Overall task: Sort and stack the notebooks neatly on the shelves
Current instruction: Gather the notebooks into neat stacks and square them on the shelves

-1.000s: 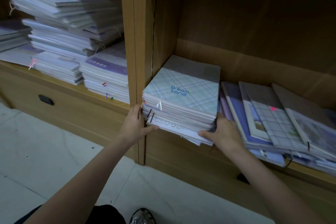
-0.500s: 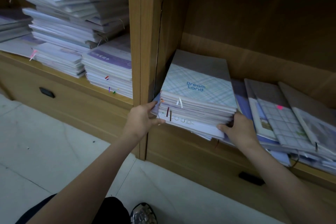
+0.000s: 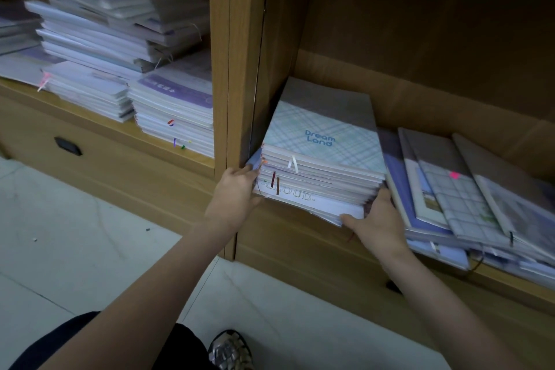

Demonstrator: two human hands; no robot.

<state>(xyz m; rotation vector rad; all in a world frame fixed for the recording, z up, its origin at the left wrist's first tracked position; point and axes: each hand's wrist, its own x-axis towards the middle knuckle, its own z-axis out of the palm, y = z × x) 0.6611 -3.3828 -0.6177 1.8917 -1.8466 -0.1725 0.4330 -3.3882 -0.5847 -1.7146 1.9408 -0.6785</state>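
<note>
Wooden shelving over a pale floor

Dim light; tiled floor (image 3: 90, 249) lies below the hands, the wooden shelf unit (image 3: 228, 69) rises ahead of them.

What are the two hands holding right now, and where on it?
Both grip the Dream Land notebook stack: left hand at its front left corner, right hand at its front right corner.
</note>
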